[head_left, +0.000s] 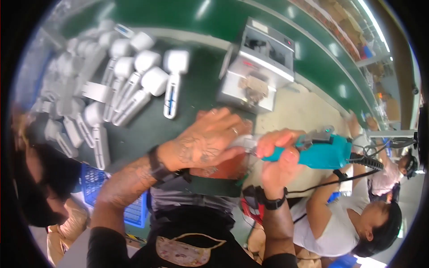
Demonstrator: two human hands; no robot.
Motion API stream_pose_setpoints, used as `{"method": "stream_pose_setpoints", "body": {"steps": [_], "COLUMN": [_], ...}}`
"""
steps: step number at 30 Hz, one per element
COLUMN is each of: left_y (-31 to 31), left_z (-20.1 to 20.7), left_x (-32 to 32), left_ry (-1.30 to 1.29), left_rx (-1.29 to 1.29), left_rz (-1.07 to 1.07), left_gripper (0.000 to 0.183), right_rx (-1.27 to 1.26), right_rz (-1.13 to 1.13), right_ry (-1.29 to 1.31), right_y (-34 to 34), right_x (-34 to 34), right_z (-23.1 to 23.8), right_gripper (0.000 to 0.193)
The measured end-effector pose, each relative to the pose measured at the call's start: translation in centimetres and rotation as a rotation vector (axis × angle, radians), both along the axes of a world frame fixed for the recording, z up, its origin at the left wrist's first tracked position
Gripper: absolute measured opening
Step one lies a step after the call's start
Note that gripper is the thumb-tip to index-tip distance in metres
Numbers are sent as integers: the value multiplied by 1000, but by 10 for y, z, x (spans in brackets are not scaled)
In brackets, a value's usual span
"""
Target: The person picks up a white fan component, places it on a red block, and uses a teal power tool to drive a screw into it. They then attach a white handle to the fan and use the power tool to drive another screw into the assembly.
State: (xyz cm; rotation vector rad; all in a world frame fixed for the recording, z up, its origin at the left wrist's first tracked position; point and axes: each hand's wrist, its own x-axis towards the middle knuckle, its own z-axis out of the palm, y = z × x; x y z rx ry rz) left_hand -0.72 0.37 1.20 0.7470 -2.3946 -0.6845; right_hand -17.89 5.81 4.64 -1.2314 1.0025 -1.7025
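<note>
My right hand [280, 154] is closed round a teal electric screwdriver [328, 152], held nearly level with its tip pointing left. A coiled black cable [368, 161] leaves its back end. My left hand [208, 138] reaches across from the left, fingers curled over a pale white plastic piece [243, 144] at the screwdriver's tip. Most of that piece is hidden under the fingers. Beneath lies a reddish-brown pad [219, 172] at the bench's near edge. White plastic pieces with round heads and long slotted handles [172, 96] are heaped to the left.
Behind my hands stands a grey box-shaped machine [259, 67] on the dark green bench mat [201, 76]. A green conveyor belt [178, 15] runs past at the back. Blue plastic baskets [134, 212] are low at left. One co-worker [344, 214] sits at right, another [42, 187] at left.
</note>
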Motion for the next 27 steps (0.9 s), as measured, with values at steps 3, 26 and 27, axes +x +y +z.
{"method": "stream_pose_setpoints", "body": {"steps": [3, 26, 27], "left_y": [6, -6, -9], "left_z": [-5, 32, 29], "left_x": [4, 232, 236], "left_ry": [22, -223, -317], "left_rx": [-39, -398, -398], "left_rz": [13, 1168, 1161], "left_gripper": [37, 28, 29], "right_rx": [12, -94, -86], "right_rz": [-40, 28, 33], "right_ry": [9, -85, -77], "right_y": [7, 97, 98], "right_x": [1, -3, -2], "right_z": [0, 8, 7], "right_gripper": [46, 65, 67]}}
